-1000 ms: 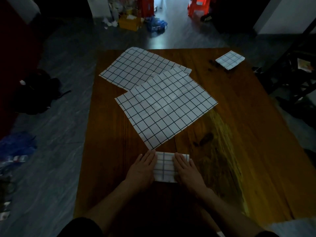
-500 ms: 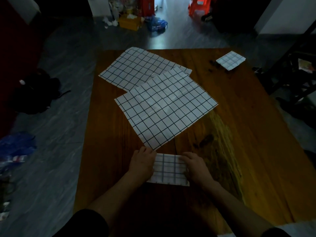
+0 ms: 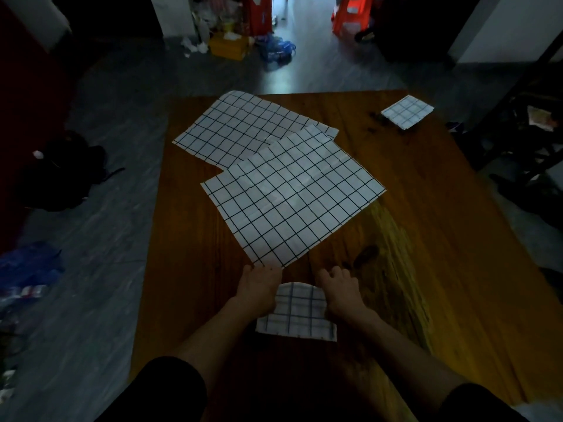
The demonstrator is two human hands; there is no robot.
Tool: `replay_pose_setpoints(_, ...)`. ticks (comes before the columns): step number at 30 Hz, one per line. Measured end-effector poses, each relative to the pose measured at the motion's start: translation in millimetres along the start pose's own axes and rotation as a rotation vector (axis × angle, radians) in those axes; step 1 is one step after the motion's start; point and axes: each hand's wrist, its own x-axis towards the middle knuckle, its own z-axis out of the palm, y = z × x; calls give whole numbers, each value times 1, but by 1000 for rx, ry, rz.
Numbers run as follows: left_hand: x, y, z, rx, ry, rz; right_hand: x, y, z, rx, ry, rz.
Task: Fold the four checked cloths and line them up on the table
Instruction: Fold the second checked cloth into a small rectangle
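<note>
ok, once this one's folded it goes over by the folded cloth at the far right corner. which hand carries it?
Right hand: it grips the near cloth on the side toward the far folded cloth.

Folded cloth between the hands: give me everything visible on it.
The folded cloth is white fabric with a dark grid, folded small, lying near the table's near edge. Its far edge bulges upward; the near edge lies flat. The left hand and right hand grip its sides with curled fingers. It lies apart from the open cloth beyond.
</note>
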Motion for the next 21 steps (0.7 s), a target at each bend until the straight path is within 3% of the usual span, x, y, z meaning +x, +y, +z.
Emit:
replay_pose_setpoints(7,-22,-9,-2,-350,134,77,-13,12,2,157,-2,1)
replay_pose_setpoints(14,-44,-19,-21,-724,320,215,-56,31,-41,681,149,-165)
replay_pose_setpoints(21,-37,16,-29,-1006,361,331,-122,54,-66,900,362,16)
